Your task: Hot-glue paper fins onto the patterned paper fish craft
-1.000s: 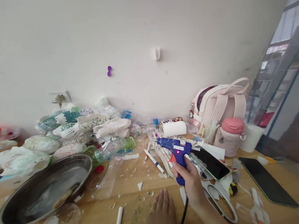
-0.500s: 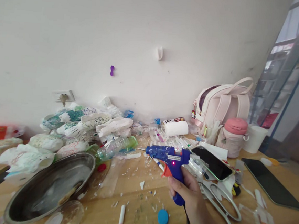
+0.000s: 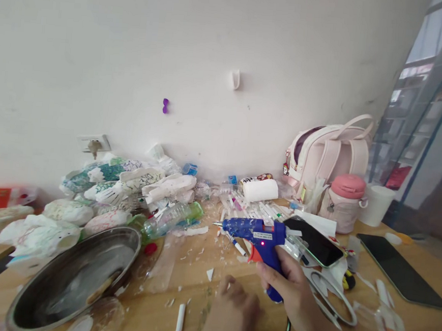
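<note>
My right hand [image 3: 291, 288] is wrapped around the handle of a blue hot glue gun [image 3: 252, 230], held above the table. Its metal nozzle points left, the orange trigger is in front of my fingers, and a small red light glows on its side. A whitish glue stick [image 3: 294, 233] sticks out at the rear, and a black cord runs down from the grip. Low in the middle, my left hand [image 3: 232, 312] is over the table, smeared by motion, its fingers partly curled. Left of it lies a short white marker-like stick [image 3: 180, 319].
A metal basin [image 3: 27, 293] of cloudy water stands at left, below a heap of paper-covered bottles [image 3: 107, 192]. To the right lie scissors [image 3: 335, 299], a phone [image 3: 314, 241] and a dark tablet-like slab [image 3: 402, 271]. A pink backpack [image 3: 331, 156] leans against the wall.
My left hand has come into view from below, over the spot where a blue cap lay. The glue gun in my right hand has shifted slightly right.
</note>
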`<state>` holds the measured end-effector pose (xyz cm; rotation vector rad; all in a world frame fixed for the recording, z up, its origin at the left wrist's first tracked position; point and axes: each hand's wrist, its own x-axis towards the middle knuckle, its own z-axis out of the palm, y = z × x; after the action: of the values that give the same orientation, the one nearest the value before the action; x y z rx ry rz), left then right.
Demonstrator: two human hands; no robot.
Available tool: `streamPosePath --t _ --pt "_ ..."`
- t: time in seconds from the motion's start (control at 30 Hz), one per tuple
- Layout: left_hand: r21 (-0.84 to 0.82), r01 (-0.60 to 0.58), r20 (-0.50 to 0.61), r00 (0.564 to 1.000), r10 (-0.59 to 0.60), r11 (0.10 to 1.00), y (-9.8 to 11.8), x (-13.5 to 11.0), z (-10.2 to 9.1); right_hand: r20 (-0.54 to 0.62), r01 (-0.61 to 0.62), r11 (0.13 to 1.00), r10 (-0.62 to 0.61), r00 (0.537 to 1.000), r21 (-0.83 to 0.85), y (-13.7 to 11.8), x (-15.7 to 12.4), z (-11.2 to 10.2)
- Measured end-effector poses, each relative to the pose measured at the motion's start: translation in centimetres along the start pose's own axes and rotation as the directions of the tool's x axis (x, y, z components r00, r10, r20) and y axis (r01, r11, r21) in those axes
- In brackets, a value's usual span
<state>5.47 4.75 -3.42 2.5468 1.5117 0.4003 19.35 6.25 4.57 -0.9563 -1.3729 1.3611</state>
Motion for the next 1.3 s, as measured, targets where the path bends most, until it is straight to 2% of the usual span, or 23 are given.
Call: streamPosePath --t 0.1,0.2,0.3,0.4,0.5,0.63,0.77,0.93,1.13,1.3 --pt "0.006 0.151 0.005 0.988 -0.151 0.988 -2.9 -0.1 -2.2 -0.053 -0.004 0.999 0.002 0.999 -0.036 1.0 0.1 -0.8" --pt "0.059 0.18 0.107 0.977 -0.185 0.982 -4.7 0.9 -3.0 -0.108 0.037 0.99 -0.052 0.993 -0.135 2.0 0.5 -1.5" --pt "0.078 0.171 0.148 0.972 -0.181 0.982 -5.1 1.5 -2.7 -0.078 0.063 0.944 -0.093 0.993 -0.324 3.1 1.2 -2.1" --pt "0.086 0.167 0.134 0.975 -0.178 0.982 -4.9 1.6 -2.4 0.009 0.028 0.846 -0.027 1.0 -0.532 4.5 1.9 -2.5" --pt "0.099 0.189 0.105 0.974 -0.199 0.977 -4.7 1.8 -2.2 0.032 -0.013 0.77 0.044 0.999 -0.638 5.5 2.7 -2.3" --pt "0.11 0.223 0.08 0.969 -0.233 0.969 -4.7 2.0 -2.2 0.01 -0.019 0.75 0.034 0.999 -0.662 5.9 3.7 -1.8" --pt "0.099 0.252 0.054 0.964 -0.259 0.963 -4.5 2.0 -2.4 0.003 -0.007 0.768 0.011 1.0 -0.641 6.0 4.5 -1.8" --pt "0.06 0.26 0.046 0.964 -0.263 0.964 -4.6 1.0 -3.1 0.048 0.032 0.811 -0.005 0.999 -0.584 6.2 4.3 -2.7" --pt "0.1 0.24 0.046 0.968 -0.245 0.966 -5.3 0.0 -4.1 0.112 0.069 0.77 0.004 0.994 -0.634 6.4 4.0 -3.4" --pt "0.141 0.32 -0.019 0.947 -0.321 0.937 -5.2 -0.1 -4.5 0.106 0.087 0.772 -0.026 0.994 -0.63 6.4 4.1 -3.3"
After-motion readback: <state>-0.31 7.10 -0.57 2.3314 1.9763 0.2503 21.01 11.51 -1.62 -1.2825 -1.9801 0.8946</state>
